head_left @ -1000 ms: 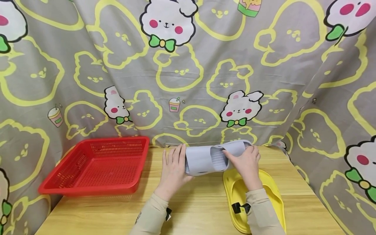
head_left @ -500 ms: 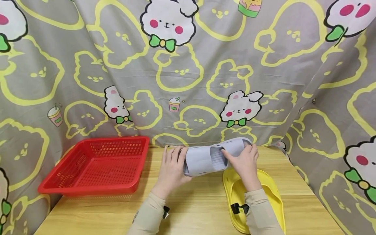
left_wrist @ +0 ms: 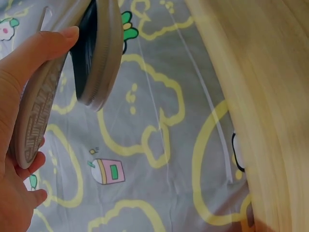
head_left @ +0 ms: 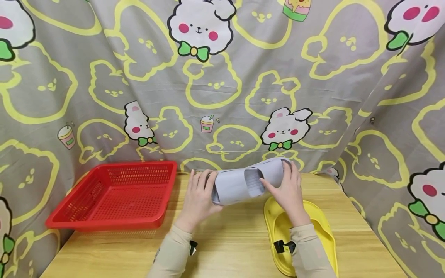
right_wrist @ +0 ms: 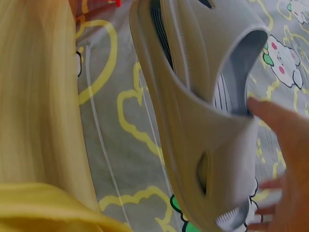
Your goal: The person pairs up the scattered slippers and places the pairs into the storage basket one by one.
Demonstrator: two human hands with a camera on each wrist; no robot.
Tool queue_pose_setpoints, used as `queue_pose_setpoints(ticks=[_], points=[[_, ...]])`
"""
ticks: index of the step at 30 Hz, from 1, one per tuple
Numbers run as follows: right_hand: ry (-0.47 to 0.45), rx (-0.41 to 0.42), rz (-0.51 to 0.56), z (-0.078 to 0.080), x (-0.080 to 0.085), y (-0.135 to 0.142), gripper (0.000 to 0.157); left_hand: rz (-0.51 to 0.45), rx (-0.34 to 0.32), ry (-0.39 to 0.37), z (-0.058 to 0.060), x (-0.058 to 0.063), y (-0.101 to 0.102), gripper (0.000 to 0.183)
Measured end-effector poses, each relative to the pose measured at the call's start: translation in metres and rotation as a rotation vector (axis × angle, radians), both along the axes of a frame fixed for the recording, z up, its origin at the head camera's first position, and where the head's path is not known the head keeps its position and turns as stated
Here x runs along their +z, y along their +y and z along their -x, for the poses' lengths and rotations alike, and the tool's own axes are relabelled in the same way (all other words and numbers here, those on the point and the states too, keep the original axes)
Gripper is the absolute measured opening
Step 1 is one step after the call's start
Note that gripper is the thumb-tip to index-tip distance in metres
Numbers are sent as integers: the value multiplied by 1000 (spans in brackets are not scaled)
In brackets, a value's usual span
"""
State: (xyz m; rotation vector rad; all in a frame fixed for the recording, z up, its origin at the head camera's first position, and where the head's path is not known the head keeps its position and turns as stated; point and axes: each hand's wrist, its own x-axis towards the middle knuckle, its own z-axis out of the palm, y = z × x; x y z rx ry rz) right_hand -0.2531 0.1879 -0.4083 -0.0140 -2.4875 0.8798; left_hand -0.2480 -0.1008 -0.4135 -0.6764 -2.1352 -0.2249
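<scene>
Both hands hold a pair of pale grey slippers (head_left: 233,188) above the table, fitted into each other so that their upper straps face the head camera. My left hand (head_left: 197,200) grips the left end, its thumb beneath and fingers over the far side. At the right end, my right hand (head_left: 289,193) grips the pair, the thumb by the gap between the straps. In the left wrist view, a textured sole (left_wrist: 41,111) lies against the left fingers. The right wrist view shows the slippers' straps (right_wrist: 229,150) from close up, beside the right thumb.
A red perforated plastic basket (head_left: 158,222) stands on the left of the wooden table (head_left: 229,247). Below the right forearm lies a yellow shallow plastic vessel (head_left: 328,231) with a rounded rim, partly hidden. A patterned curtain (head_left: 222,88) hangs behind the table and along its sides.
The grey slippers have shifted a little to the left and up, their right end tilting higher. Both hands have moved along with them, grips kept.
</scene>
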Motion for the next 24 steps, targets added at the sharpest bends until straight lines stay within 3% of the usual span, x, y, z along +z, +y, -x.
queue_pose_setpoints(ticks=[4,9,24], points=[[62,137,-136,2,-3,5,108,-6,-12,9,2,1,-4,106],[45,243,-278,2,-6,7,123,-4,-27,13,2,2,-6,102],[95,184,-444,4,-10,23,133,-3,-145,-75,3,4,-13,105]])
